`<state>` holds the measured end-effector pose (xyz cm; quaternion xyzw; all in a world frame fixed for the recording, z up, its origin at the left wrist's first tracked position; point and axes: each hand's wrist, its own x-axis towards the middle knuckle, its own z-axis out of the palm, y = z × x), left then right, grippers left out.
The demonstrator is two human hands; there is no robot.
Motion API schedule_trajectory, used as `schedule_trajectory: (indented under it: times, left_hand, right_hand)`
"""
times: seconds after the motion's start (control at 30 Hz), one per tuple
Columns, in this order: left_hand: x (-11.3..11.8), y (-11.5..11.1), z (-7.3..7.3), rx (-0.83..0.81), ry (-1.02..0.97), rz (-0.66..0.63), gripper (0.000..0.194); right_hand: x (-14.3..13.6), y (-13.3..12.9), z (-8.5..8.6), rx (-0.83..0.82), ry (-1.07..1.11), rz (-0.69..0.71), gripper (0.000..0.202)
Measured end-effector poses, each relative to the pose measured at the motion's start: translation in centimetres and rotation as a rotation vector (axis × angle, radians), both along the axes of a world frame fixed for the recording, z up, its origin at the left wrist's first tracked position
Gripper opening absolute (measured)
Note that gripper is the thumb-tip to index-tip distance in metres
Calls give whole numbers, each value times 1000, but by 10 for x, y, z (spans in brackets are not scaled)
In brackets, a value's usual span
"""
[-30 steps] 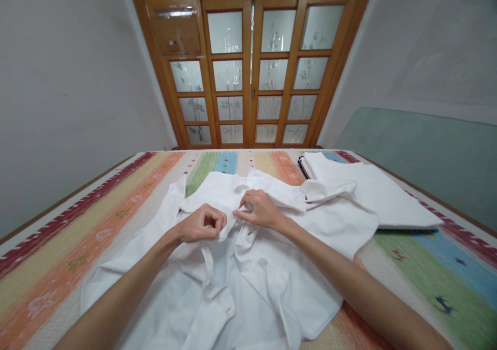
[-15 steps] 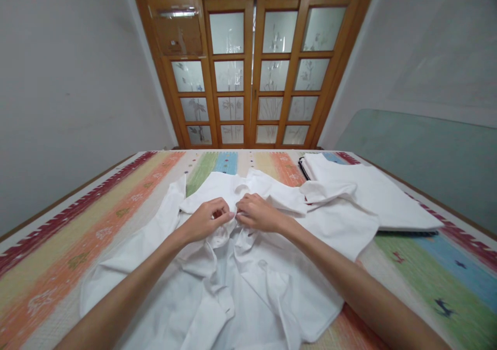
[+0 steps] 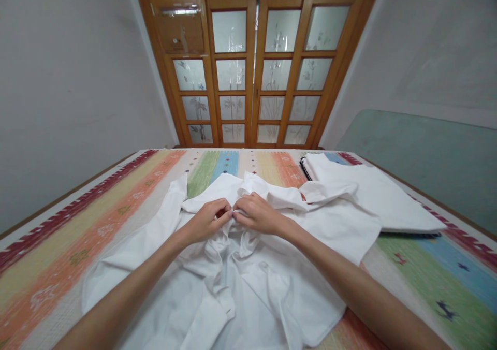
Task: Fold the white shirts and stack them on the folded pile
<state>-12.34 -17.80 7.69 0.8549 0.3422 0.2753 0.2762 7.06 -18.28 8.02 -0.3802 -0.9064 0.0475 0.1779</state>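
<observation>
A white shirt [image 3: 248, 288] lies spread and rumpled over the table in front of me, its collar end away from me. My left hand [image 3: 212, 218] pinches the front edge of the shirt just below the collar. Close against it, my right hand [image 3: 256, 213] has thumb and fingers closed on the facing edge, and the fingertips of both hands meet. Whatever small part lies between the fingertips is hidden. Below the hands the two front edges hang loose and creased, with a buttonhole visible on one.
A stack of folded white cloth [image 3: 380, 189], with dark cloth beneath, sits at the right. Striped woven cloth [image 3: 128, 210] covers the table. Beyond it are wooden doors with glass panes [image 3: 252, 70]. A pale green board [image 3: 423, 148] leans at the right wall.
My fingertips have drawn closer together, bringing the two shirt edges to meet. The collar has shifted slightly. The view has moved a little.
</observation>
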Motion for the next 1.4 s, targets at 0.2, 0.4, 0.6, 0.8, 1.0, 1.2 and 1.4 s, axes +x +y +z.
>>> schedule_trajectory:
  times: [0.2,0.4,0.6,0.8,1.0,1.2,1.4]
  left_hand:
    - [0,3,0,43,-67,-64,27]
    - [-1,6,-3,-62,-164,-11,24]
    - [0,4,0,-210,-253,5,23]
    - [0,6,-5,-300,-350,15,22]
    - [2,4,-4,-363,-368,12,24]
    - [3,3,-4,-333,-363,17,25]
    - [3,5,-10,-285,-362,49,25]
  right_hand:
    - [-1,2,0,1,21,-29,11]
    - [-3,1,-3,-16,145,-29,10]
    - [-3,2,-4,-110,344,45,12]
    - [-7,-1,-7,-309,547,6,14]
    - [-11,-1,-13,-381,663,12,10]
    - [-12,-2,-15,-373,685,25,11]
    - [-13,-3,-15,-348,663,11,12]
